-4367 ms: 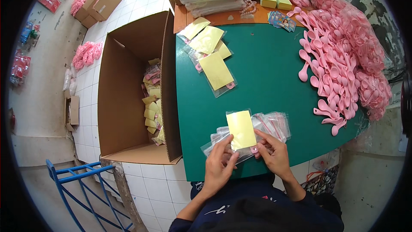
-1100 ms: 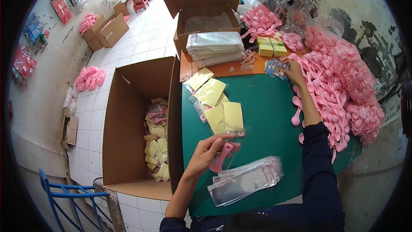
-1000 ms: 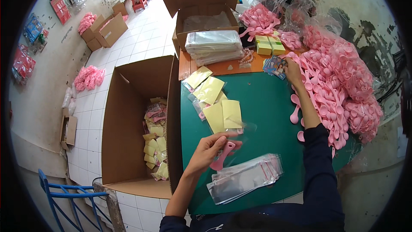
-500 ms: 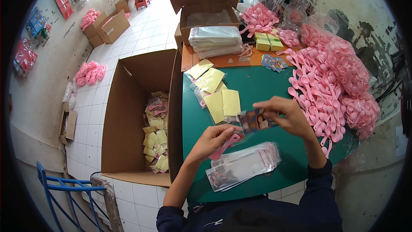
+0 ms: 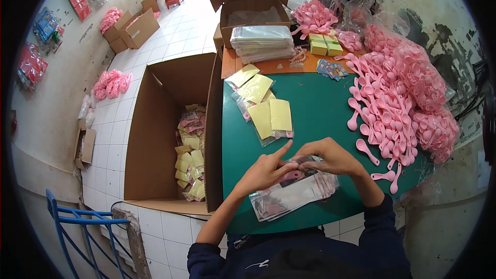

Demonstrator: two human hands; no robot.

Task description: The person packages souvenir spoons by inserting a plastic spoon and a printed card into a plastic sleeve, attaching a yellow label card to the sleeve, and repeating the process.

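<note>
My hands meet above the near part of the green table. My left hand (image 5: 266,171) is pinched at the thumb, its index finger stretched out. My right hand (image 5: 329,157) has its fingers bent and closed at the same spot. Between and under them is a small clear plastic bag with a pink spoon (image 5: 293,175), mostly hidden by the fingers; the printed card hardly shows. Just below lies a stack of clear plastic bags (image 5: 289,200). Farther off lie filled packs with pale yellow cards (image 5: 268,113).
Loose pink spoons (image 5: 385,113) and bagged ones (image 5: 421,72) heap up at the right. A deep cardboard box (image 5: 165,139) with finished packs stands left of the green table (image 5: 320,108). At the back are a bag stack (image 5: 261,41), small boxes (image 5: 324,45) and printed cards (image 5: 331,69).
My right hand has come down and left to meet my left hand. The printed card, plainly seen before, is now mostly hidden, and the pink spoon sits between the hands.
</note>
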